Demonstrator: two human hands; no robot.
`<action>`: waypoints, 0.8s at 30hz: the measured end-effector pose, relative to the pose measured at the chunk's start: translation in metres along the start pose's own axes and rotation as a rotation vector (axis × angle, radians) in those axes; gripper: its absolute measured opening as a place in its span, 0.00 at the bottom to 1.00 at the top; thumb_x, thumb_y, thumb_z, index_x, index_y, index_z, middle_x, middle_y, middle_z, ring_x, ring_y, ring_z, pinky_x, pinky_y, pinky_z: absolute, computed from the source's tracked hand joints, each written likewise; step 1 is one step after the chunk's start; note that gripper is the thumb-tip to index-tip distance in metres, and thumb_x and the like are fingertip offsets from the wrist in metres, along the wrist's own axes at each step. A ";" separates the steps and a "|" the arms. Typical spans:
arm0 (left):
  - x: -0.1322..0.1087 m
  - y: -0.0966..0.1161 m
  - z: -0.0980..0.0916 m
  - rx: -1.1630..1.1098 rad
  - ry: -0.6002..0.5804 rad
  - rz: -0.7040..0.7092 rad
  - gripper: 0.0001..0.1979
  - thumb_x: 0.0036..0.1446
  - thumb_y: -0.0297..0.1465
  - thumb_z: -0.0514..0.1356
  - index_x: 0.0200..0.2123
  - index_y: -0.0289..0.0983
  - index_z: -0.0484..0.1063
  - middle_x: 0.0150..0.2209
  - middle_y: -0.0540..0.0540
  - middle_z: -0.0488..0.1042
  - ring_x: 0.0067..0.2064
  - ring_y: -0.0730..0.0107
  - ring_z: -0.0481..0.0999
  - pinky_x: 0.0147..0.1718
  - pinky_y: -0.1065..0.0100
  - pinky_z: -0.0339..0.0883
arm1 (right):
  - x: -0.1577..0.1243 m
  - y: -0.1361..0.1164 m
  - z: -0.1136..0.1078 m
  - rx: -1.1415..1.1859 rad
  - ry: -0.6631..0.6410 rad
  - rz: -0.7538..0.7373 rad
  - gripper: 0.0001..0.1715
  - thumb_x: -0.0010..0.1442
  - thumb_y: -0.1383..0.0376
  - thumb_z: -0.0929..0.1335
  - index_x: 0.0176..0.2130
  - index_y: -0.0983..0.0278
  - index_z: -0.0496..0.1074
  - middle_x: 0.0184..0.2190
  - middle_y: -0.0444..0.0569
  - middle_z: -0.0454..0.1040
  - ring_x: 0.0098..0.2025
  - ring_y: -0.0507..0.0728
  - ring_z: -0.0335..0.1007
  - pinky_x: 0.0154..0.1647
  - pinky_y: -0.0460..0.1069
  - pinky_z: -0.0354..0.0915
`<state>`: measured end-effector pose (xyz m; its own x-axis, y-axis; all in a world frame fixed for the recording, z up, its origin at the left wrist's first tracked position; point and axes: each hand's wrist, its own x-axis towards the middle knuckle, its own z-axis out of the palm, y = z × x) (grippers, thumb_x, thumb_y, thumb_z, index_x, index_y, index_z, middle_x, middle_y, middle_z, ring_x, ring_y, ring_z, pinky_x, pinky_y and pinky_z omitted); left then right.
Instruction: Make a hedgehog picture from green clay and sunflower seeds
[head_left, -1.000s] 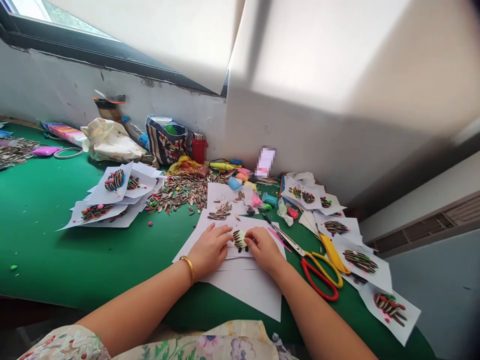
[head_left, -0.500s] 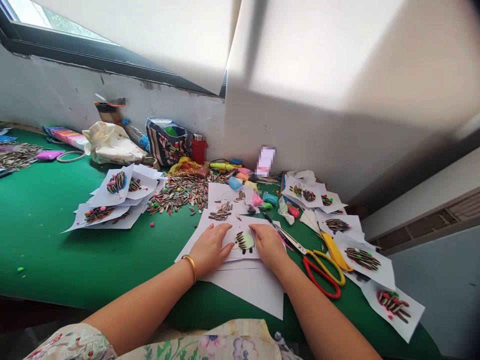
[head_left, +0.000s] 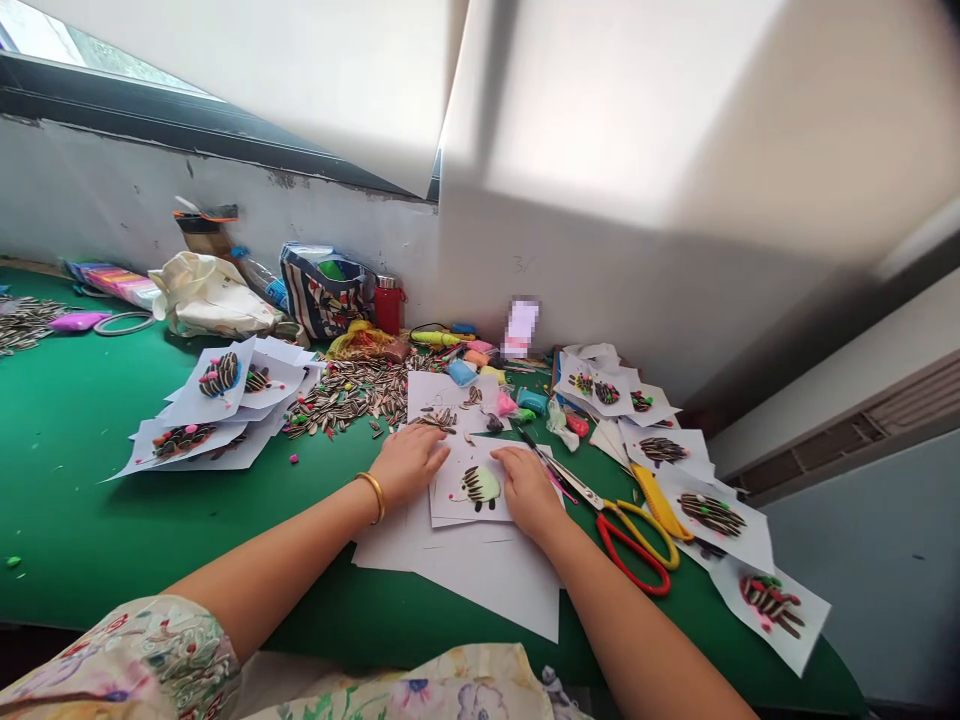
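In front of me lies a small white card (head_left: 450, 505) bearing a pale green clay hedgehog shape (head_left: 489, 484). Striped sunflower seeds stand along its left side as spines, with dark feet below. My left hand (head_left: 407, 466) is open, palm down at the card's upper left, its fingertips beside a small pile of sunflower seeds (head_left: 441, 420). My right hand (head_left: 531, 492) rests open on the card's right edge, fingers stretched toward the far side. No held thing shows in either hand. Under the card are larger white sheets (head_left: 487, 580).
Red-and-yellow-handled scissors (head_left: 637, 540) and a yellow utility knife (head_left: 660, 502) lie right of my right hand. Seed-hedgehog cards (head_left: 217, 400) are stacked left; more cards (head_left: 724, 520) line the right. A large seed heap (head_left: 352, 390), coloured clay (head_left: 461, 373) and a red bottle (head_left: 388, 305) stand behind.
My left hand has slid away from the hedgehog toward the small seed pile. My right hand stays at the card's right edge. The whole view has shifted slightly.
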<state>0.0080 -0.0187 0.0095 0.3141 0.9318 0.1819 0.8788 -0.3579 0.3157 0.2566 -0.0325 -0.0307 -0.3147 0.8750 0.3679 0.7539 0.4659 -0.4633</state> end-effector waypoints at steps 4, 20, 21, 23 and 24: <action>0.018 -0.008 -0.007 0.067 0.040 -0.008 0.15 0.66 0.39 0.52 0.46 0.41 0.75 0.51 0.45 0.75 0.55 0.58 0.69 0.55 0.58 0.60 | 0.001 0.000 0.000 0.005 -0.005 0.007 0.32 0.54 0.80 0.59 0.53 0.61 0.71 0.52 0.52 0.73 0.57 0.60 0.63 0.60 0.58 0.60; 0.101 0.002 0.002 0.176 -0.026 -0.088 0.06 0.53 0.30 0.63 0.33 0.39 0.81 0.44 0.37 0.71 0.53 0.48 0.64 0.50 0.52 0.58 | 0.004 -0.005 -0.003 -0.026 -0.049 0.074 0.31 0.55 0.80 0.60 0.53 0.59 0.71 0.53 0.50 0.72 0.58 0.59 0.62 0.60 0.55 0.58; 0.104 0.002 0.002 0.166 -0.033 -0.087 0.06 0.53 0.29 0.63 0.32 0.39 0.81 0.44 0.37 0.71 0.52 0.48 0.64 0.50 0.52 0.58 | 0.004 -0.006 -0.003 -0.034 -0.056 0.081 0.31 0.55 0.79 0.60 0.53 0.59 0.71 0.54 0.50 0.72 0.58 0.59 0.62 0.60 0.55 0.58; 0.107 0.002 0.002 0.139 -0.033 -0.088 0.06 0.53 0.27 0.62 0.31 0.38 0.80 0.44 0.37 0.72 0.52 0.48 0.65 0.51 0.52 0.58 | 0.004 -0.009 -0.004 -0.049 -0.069 0.098 0.30 0.56 0.79 0.60 0.54 0.60 0.71 0.54 0.50 0.72 0.58 0.59 0.61 0.60 0.55 0.57; 0.107 0.002 0.001 0.120 -0.025 -0.090 0.07 0.54 0.27 0.61 0.31 0.38 0.80 0.44 0.37 0.73 0.53 0.48 0.65 0.51 0.51 0.58 | 0.004 -0.011 -0.004 -0.058 -0.073 0.107 0.30 0.56 0.79 0.60 0.54 0.60 0.71 0.54 0.50 0.71 0.58 0.59 0.61 0.60 0.55 0.57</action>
<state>0.0442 0.0806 0.0291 0.2392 0.9616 0.1343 0.9401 -0.2640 0.2156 0.2493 -0.0351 -0.0210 -0.2699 0.9277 0.2579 0.8168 0.3625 -0.4489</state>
